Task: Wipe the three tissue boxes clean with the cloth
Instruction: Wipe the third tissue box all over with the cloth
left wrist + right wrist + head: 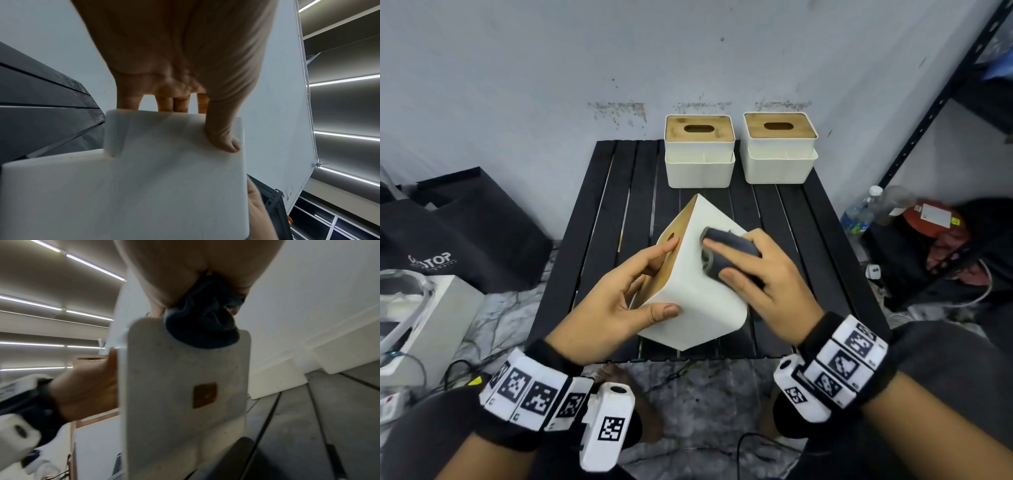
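far left, off the table: black bag [462, 226] on the floor, white case [424, 322] just in front of it.

left hand [616, 301] clamped on the near tissue box [698, 291]: thumb flat on the white upturned side, fingers [654, 255] spread over the wooden lid; same grip in the left wrist view, thumb on white plastic [164, 162].

near box tipped on its side over the middle of the black slatted table [602, 212], turned diamond-wise, wooden lid with its slot facing left and a little up, long axis running from the near edge toward the wall, one corner pointing away at the two far boxes, base toward the right. whether touching the slats or lifted clear: cannot tell.

right hand [767, 277] closed round the bunched dark grey cloth [729, 253], pressing it onto the box's white upturned side near the right edge; in the right wrist view, cloth [203, 324] squeezed against the box [185, 386].

upright at the back edge, side by side against the wall, lids up: second tissue box [700, 150], then third tissue box [779, 147].

far right: metal rack [941, 102], clear bottle [859, 210] at its foot.
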